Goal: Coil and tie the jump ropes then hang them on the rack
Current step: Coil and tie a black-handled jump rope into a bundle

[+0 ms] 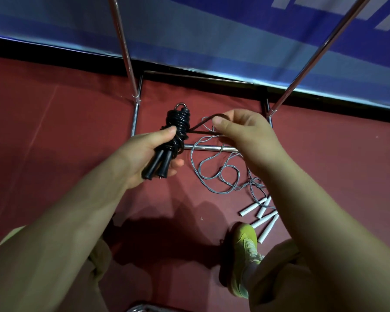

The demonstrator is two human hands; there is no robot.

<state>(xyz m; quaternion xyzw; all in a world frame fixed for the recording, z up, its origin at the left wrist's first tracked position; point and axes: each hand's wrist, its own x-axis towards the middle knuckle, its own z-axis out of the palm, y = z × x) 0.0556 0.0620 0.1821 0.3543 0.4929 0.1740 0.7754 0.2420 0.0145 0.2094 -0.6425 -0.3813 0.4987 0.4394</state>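
My left hand [154, 149] grips a coiled black jump rope [178, 122] with its two black handles [158, 164] pointing down out of my palm. A metal ring shows at the top of the coil. My right hand [241, 131] pinches a dark cord [200, 129] that runs in a loop from the coil to my fingers. Grey jump ropes [216, 172] lie loose and tangled on the red floor under my right hand, with their several white handles [262, 216] to the lower right. The metal rack [126, 50] stands in front of me.
The rack's low crossbar [208, 147] and base frame rest on the red floor. Its two uprights rise left and right [320, 55]. A blue banner wall [212, 37] stands behind. My foot in a yellow-green shoe [243, 255] is near the white handles.
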